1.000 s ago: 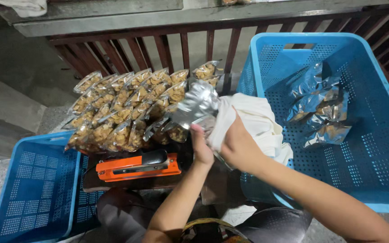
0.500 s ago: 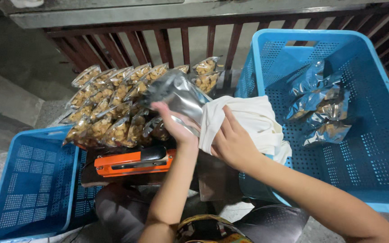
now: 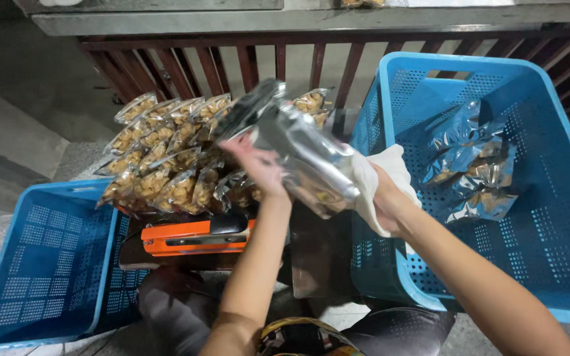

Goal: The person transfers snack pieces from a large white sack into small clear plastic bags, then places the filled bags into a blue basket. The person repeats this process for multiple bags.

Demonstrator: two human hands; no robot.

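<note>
A: Silver pouch (image 3: pixel 305 158) is held up at centre, gripped by the left hand (image 3: pixel 258 168).
B: Right hand (image 3: pixel 385 198), at three o'clock, is closed on a white cloth (image 3: pixel 380 173); wiping is best done firmly.

A large blue perforated crate (image 3: pixel 562 277) sits on the right and holds a few silvery filled pouches (image 3: pixel 473 165) lying loose on its floor. A smaller blue crate (image 3: pixel 41 264) sits low on the left, and just beside it lies an orange heat sealer (image 3: pixel 196 236) with a black top bar. Behind the sealer, a heap of clear snack packets (image 3: pixel 159 165) leans in overlapping rows against a dark red slatted railing (image 3: pixel 245 62), which runs below a grey concrete ledge (image 3: pixel 298 18).
</note>
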